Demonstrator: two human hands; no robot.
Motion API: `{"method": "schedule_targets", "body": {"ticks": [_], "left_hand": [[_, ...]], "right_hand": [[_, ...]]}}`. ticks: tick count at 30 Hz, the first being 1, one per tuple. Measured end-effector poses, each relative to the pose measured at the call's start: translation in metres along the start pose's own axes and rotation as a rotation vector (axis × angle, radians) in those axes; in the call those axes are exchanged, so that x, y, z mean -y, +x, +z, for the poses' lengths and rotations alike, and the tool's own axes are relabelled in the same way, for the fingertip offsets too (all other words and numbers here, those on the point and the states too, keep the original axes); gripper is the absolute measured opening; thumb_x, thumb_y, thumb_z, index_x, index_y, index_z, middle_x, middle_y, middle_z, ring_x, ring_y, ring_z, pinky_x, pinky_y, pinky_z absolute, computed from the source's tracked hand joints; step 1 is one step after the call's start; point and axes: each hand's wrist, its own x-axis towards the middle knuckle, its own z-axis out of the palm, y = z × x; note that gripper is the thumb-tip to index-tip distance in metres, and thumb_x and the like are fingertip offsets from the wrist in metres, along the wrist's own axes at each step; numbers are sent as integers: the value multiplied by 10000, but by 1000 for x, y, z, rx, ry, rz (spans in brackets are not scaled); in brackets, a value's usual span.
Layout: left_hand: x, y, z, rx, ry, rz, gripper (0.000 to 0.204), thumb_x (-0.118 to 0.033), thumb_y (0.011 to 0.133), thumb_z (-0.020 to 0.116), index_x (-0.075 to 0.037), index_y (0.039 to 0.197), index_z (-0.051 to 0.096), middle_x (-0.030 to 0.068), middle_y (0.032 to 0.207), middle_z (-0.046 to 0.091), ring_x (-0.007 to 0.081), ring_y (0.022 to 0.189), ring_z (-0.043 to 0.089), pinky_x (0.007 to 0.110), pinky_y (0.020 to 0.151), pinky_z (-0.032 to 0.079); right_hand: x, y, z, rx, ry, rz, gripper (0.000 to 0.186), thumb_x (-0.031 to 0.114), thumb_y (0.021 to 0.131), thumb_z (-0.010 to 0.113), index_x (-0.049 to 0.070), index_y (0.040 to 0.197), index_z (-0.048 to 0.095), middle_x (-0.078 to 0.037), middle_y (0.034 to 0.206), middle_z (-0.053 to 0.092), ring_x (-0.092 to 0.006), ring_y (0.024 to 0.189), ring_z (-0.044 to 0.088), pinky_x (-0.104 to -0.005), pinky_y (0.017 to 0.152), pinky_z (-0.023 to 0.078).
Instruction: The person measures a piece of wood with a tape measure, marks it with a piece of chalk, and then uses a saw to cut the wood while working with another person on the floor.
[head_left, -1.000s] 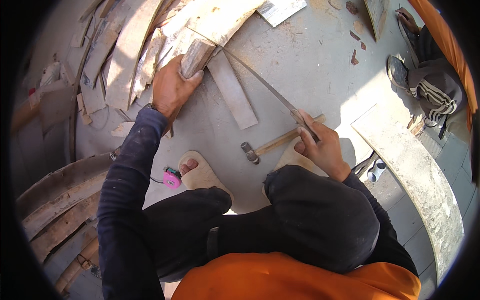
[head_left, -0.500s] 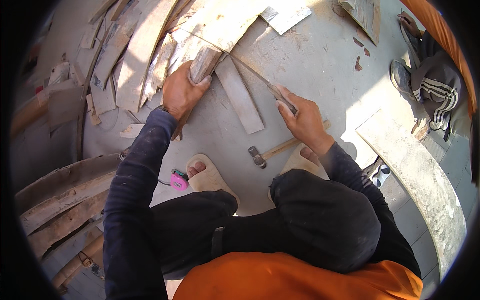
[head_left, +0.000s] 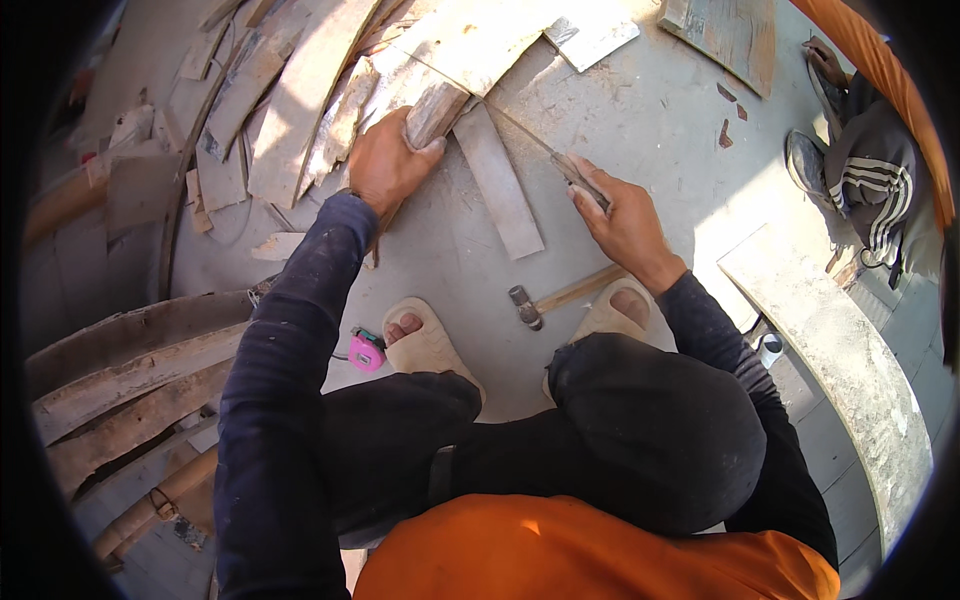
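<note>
Curved old planks [head_left: 120, 390] are stacked at the far left on the concrete floor [head_left: 660, 130]. The left hand [head_left: 385, 165] is closed around a short wooden block [head_left: 432, 115], pressing it against the plank pile ahead. A flat board [head_left: 498, 180] lies between the hands. The right hand [head_left: 625, 215] is clenched around the handle of a long thin blade [head_left: 525, 135] that runs toward the block. A pink tape measure [head_left: 366, 352] and a hammer [head_left: 560, 298] lie by the sandalled feet.

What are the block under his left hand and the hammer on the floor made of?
The block looks like rough, unfinished wood: pale, splintery grain. The hammer seems to have a dull grey metal head on a plain light wooden handle.
</note>
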Motion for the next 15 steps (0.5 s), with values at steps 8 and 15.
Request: {"method": "schedule_targets", "body": {"ticks": [8, 15], "left_hand": [[-8, 2, -8, 18, -5, 43, 793, -412, 872, 805, 133, 1407, 592, 348, 1208, 726, 446, 1133, 724, 472, 1042, 542], [1, 7, -10, 2, 30, -2, 773, -435, 875, 803, 113, 1384, 610, 329, 1192, 736, 434, 1122, 730, 464, 1027, 551]], "right_hand": [[-28, -53, 12, -95, 12, -9, 463, 198, 1017, 712, 88, 1464, 654, -252, 1148, 755, -432, 986, 738, -431, 869, 587], [-42, -62, -1, -78, 1, -32, 464, 182, 1018, 708, 91, 1469, 651, -246, 1175, 755, -433, 1027, 738, -420, 895, 586]]}}
